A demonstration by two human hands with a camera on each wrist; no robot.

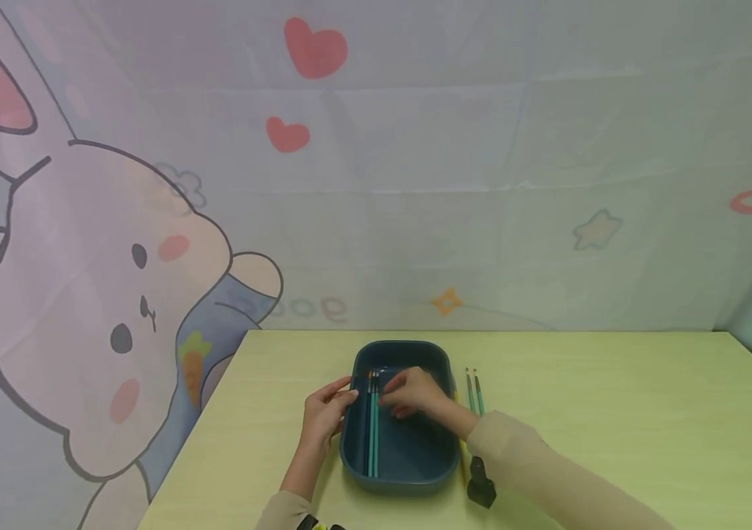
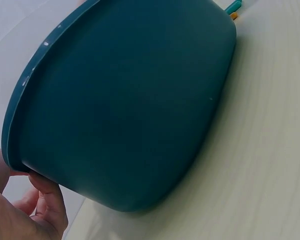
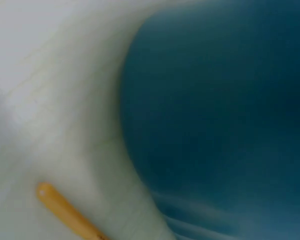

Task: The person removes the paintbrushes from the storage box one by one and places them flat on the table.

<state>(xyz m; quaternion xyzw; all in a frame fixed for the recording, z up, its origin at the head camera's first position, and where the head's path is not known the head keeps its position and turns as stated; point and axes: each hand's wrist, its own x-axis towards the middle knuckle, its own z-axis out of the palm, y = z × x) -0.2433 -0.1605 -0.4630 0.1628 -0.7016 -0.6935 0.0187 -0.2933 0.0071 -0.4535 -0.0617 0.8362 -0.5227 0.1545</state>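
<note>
Several slim paintbrushes (image 1: 376, 438) are lying lengthwise inside a blue bin (image 1: 402, 486), left side | left hand (image 1: 324, 414): fingers are gripping the rim | right hand (image 1: 413, 391): bent fingers are reaching beside them, grip unclear | two more brushes (image 1: 479, 397) are resting rightward on the counter (image 1: 614, 419) | backdrop (image 1: 416, 147) is showing faint lettering (image 1: 296, 308), illegible

Head cam looks forward-down from behind left hand (image 1: 325, 414) and right hand (image 1: 418, 392), farthest. Wrist cams sit close behind each, facing the shared blue bin (image 2: 125, 110).
</note>
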